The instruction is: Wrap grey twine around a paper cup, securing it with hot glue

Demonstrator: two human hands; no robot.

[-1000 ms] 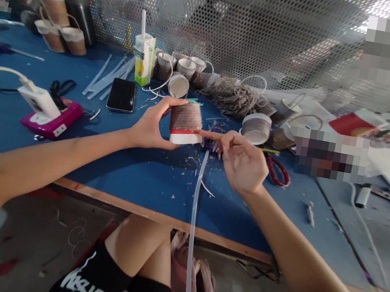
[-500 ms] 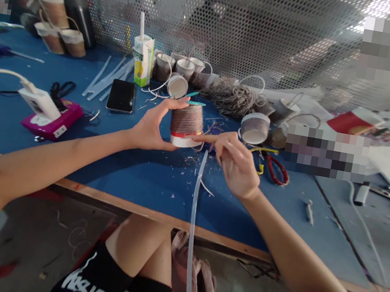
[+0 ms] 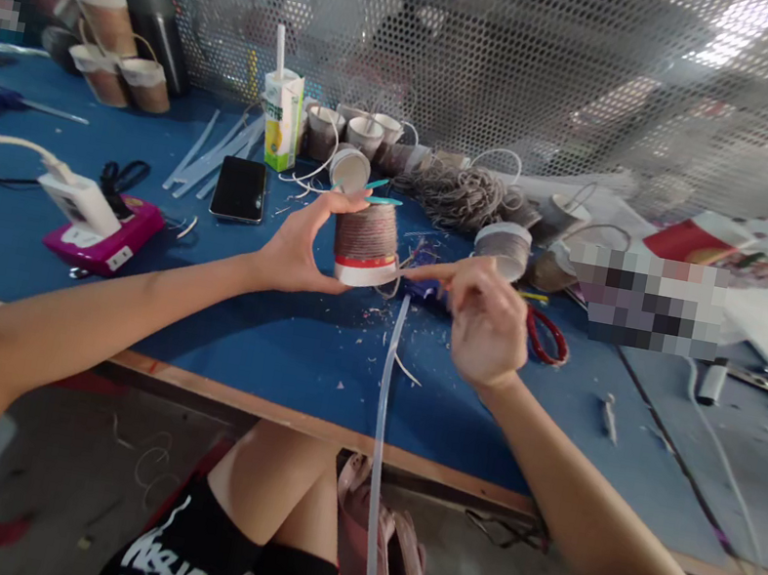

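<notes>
Over the middle of the blue table (image 3: 271, 337), seen from your head, your left hand (image 3: 294, 247) holds the string-wrapped cup (image 3: 367, 240), with the thumb low and the fingers up high on it. The cup is up off the table and leans a little, with brown string round it, a red band under that and a white part at the bottom. Your right hand (image 3: 489, 321) is on the other side of the cup, with one finger pointing at the red and white part. The two hands are apart. You have a thin loop of string by that fingertip, but I cannot tell if the finger touches the cup or if the right hand grips the string. Thin teal bits (image 3: 385, 199) stick out by the top of the cup. Just under your right hand is a blue tool (image 3: 425, 285), partly hidden, and a long clear stick (image 3: 385, 407) runs from it past the table edge. Behind your hands sit a messy pile of string (image 3: 463, 197) and a grey wrapped cup (image 3: 503, 244) tipped on its side. To the left are a black phone (image 3: 239, 189), a drink box (image 3: 280, 125) with a straw, and a pink power box (image 3: 102, 238). A red loop handle (image 3: 547, 338) lies just right of your right hand
</notes>
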